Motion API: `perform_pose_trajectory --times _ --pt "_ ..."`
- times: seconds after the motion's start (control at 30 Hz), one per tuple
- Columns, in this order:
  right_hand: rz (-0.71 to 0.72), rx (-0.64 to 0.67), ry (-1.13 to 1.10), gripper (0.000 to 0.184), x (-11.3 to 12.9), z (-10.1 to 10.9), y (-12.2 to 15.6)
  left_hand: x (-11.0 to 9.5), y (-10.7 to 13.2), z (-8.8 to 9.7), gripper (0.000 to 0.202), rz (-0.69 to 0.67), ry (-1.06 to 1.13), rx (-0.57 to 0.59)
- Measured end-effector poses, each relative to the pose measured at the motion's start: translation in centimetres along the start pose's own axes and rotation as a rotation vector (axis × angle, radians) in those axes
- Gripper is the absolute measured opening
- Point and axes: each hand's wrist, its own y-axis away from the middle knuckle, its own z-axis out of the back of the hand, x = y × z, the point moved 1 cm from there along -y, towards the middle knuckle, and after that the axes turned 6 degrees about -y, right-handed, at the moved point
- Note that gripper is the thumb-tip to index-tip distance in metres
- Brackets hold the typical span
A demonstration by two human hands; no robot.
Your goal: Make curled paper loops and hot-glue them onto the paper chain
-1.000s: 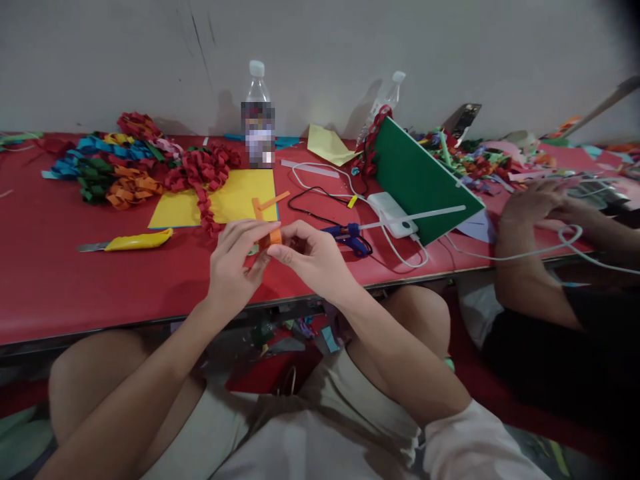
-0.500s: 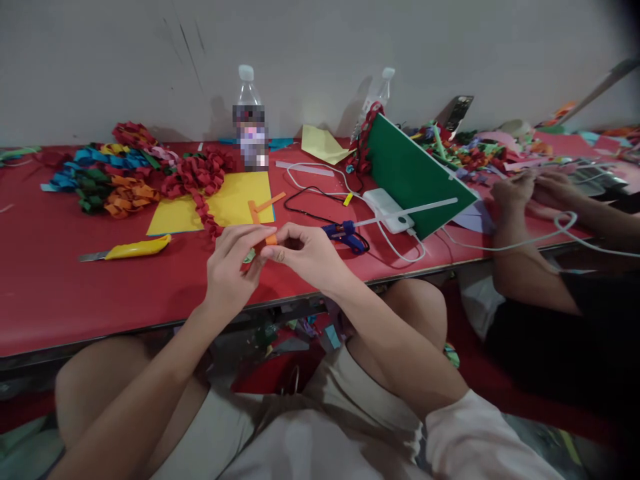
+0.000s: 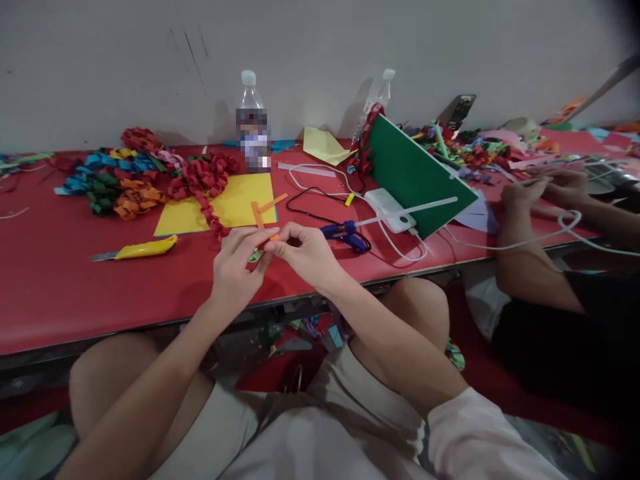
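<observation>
My left hand (image 3: 235, 267) and my right hand (image 3: 305, 253) meet above the front edge of the red table (image 3: 60, 287). Both pinch a small folded orange paper strip (image 3: 274, 237), mostly hidden between the fingertips. Just behind the hands lie two loose orange strips (image 3: 265, 208) on a yellow paper sheet (image 3: 240, 193). A red folded paper chain (image 3: 203, 183) runs across that sheet. A blue glue gun (image 3: 345, 233) rests right of my right hand.
A yellow utility knife (image 3: 143, 249) lies to the left. Coloured paper chains (image 3: 117, 180) pile at the back left, two water bottles (image 3: 253, 120) by the wall. A green board (image 3: 417, 173), white power bank (image 3: 390, 210) and cables sit right. Another person's hands (image 3: 540, 190) work at far right.
My hands have stayed together on the orange strip, fingers pinching it closer. The view shifted slightly. The other person's hands moved a little at the right.
</observation>
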Motion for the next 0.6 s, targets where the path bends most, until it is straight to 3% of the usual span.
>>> perform_pose_trajectory --times 0.1,0.33,0.6 --pt "0.007 -0.043 -0.033 0.050 -0.6 -0.2 0.0 0.0 0.2 -0.1 0.024 -0.002 -0.011 0.009" --pt "-0.037 0.000 -0.108 0.049 -1.1 -0.3 -0.4 0.2 0.3 -0.1 0.024 0.011 -0.050 0.037" --pt "0.007 -0.088 -0.060 0.052 -1.3 -0.1 -0.1 0.2 0.5 -0.5 0.030 0.046 -0.084 0.115"
